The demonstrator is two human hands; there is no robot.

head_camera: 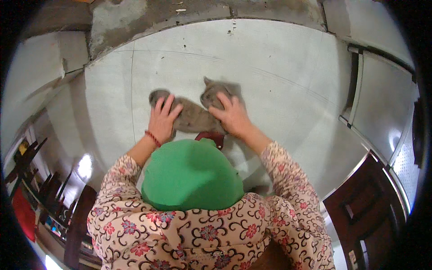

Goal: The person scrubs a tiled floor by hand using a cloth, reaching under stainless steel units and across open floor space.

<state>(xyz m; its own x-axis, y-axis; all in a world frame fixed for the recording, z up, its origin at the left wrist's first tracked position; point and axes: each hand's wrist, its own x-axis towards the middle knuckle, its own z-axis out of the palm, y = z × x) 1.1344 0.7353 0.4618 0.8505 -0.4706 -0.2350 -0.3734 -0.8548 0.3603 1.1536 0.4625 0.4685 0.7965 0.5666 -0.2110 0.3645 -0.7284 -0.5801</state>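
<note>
A grey-brown cat (195, 116) lies on the pale tiled floor in front of me, its head at the right and its rear at the left. My left hand (163, 118) rests on its hindquarters with the fingers spread; a red braided bracelet is on that wrist. Over the cat's head and neck lies my right hand (231, 116), fingers apart, hiding part of the face. Neither hand is closed around anything. A dark red item (212, 138) shows just below the cat, mostly hidden by the green cloth (192, 175) over my front.
Pale floor (287, 67) surrounds the cat, with a worn concrete edge (202, 13) beyond. White cabinet-like panels (381, 104) stand at the right above a dark brown door (368, 202). Dark wooden furniture (81, 222) is at the lower left.
</note>
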